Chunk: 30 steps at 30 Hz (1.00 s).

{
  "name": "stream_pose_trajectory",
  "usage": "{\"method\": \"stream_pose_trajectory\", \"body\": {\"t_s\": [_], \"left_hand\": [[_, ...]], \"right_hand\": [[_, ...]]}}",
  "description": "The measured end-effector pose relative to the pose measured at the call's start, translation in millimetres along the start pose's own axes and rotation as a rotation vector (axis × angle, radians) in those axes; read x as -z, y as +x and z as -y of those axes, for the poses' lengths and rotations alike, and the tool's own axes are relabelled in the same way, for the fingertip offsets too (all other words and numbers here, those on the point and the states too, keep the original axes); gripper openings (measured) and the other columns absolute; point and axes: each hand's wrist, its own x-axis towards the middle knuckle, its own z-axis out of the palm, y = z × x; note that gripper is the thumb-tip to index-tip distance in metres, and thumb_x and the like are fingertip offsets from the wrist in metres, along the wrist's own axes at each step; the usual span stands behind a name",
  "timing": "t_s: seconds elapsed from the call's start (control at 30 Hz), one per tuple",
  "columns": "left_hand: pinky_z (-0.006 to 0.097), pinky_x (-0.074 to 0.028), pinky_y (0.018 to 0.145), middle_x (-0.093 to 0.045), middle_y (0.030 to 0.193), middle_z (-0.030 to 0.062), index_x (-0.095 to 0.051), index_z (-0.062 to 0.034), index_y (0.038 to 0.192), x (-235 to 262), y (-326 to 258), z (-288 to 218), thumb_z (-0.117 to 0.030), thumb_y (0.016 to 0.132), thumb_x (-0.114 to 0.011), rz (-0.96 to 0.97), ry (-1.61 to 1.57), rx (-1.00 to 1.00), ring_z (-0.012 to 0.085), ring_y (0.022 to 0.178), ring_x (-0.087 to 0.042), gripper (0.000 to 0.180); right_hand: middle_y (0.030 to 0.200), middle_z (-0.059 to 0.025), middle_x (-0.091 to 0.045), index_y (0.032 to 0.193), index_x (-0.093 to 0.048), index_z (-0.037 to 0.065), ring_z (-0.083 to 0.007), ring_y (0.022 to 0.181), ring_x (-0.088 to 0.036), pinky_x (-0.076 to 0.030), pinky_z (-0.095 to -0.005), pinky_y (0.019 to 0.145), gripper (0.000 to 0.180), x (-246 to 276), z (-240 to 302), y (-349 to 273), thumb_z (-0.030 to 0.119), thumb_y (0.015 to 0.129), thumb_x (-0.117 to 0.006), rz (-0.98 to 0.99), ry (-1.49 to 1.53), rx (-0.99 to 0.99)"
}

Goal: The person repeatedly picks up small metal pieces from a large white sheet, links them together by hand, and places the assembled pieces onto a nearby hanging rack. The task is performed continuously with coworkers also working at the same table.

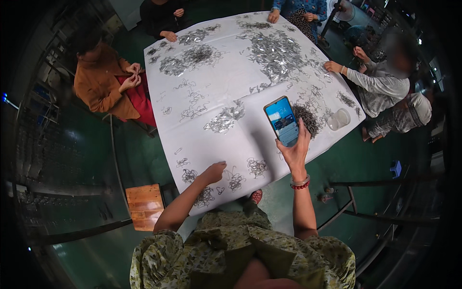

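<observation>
A green patterned shirt [288,246] fills the near edge, with a red shoe [257,196] showing just past it, beside the near edge of a white-covered table [231,149]. The right hand [297,148] grasps a phone [282,121], thumb on one side and fingers on the other, its lit screen facing the person; the phone shows over the right half of the table. A red bracelet [301,186] and a pale bangle [300,181] circle that wrist. The left hand [212,173] is at the near left part of the table, fingers drawn together; whether it pinches anything, I cannot tell. Around it lie small clumps of bent wire [236,182]. Just right of the phone sits a dark pile [312,123], and beside that, clear round tubs [338,119]. A silvery pile [225,118] lies left of the phone, and a large shiny heap [276,53] spreads at the far right. A person in a brown jacket [98,89] sits on the left, another in a grey top [385,83] on the right. A wooden stool [143,204] stands near left.
</observation>
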Motion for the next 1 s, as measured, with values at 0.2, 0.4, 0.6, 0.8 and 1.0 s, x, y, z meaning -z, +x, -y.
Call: {"method": "stream_pose_trajectory", "body": {"t_s": [0.2, 0.4, 0.6, 0.8, 1.0], "left_hand": [[0.037, -0.043, 0.091, -0.055, 0.116, 0.0175, -0.033, -0.0004, 0.134, 132, -34, -50, -0.047, 0.095, -0.032, -0.460, -1.309, -0.002, 0.0251, 0.109, -0.053, 0.061], [0.038, -0.047, 0.084, -0.058, 0.104, 0.0115, -0.046, -0.0015, 0.117, 163, -89, -26, -0.047, 0.095, -0.032, -0.747, -1.577, 0.012, 0.0209, 0.095, -0.059, 0.052], [0.039, -0.049, 0.079, -0.060, 0.100, 0.0128, -0.047, -0.0027, 0.115, 181, -129, 27, -0.040, 0.097, -0.033, -0.665, -1.807, 0.128, 0.0221, 0.088, -0.061, 0.044], [0.039, -0.048, 0.081, -0.060, 0.103, 0.0136, -0.046, -0.0016, 0.116, 183, -136, 35, -0.040, 0.096, -0.034, -0.554, -1.839, 0.083, 0.0230, 0.092, -0.060, 0.045], [0.040, -0.047, 0.083, -0.060, 0.104, 0.0146, -0.047, -0.0018, 0.117, 186, -138, 36, -0.041, 0.096, -0.035, -0.396, -1.714, 0.092, 0.0228, 0.094, -0.060, 0.046]], "right_hand": [[0.114, -0.0204, -0.046, 0.135, -0.028, 0.000, -0.0339, 0.105, -0.043, -0.038, -0.0436, 0.090, 0.094, -73, 101, -31, 0.013, 0.057, -0.078, 0.184, 0.140, -0.015], [0.117, -0.0206, -0.045, 0.136, -0.025, 0.000, -0.0344, 0.106, -0.043, -0.038, -0.0425, 0.091, 0.097, -131, 189, -54, 0.015, 0.057, -0.079, 0.267, 0.176, 0.014], [0.110, -0.0203, -0.059, 0.140, -0.026, 0.006, -0.0236, 0.096, -0.059, -0.048, -0.0338, 0.081, 0.067, -117, 212, -43, 0.020, 0.084, -0.061, 0.491, 0.508, -0.288], [0.103, -0.0187, -0.060, 0.123, -0.039, -0.012, -0.0243, 0.090, -0.060, -0.051, -0.0400, 0.079, 0.068, -120, 176, -71, 0.049, 0.093, -0.033, 0.665, 1.195, -0.918], [0.109, -0.0197, -0.056, 0.118, -0.041, -0.013, -0.0273, 0.092, -0.061, -0.055, -0.0397, 0.076, 0.052, -118, 205, -86, 0.035, 0.097, -0.034, 0.681, 1.424, -0.991]]}}
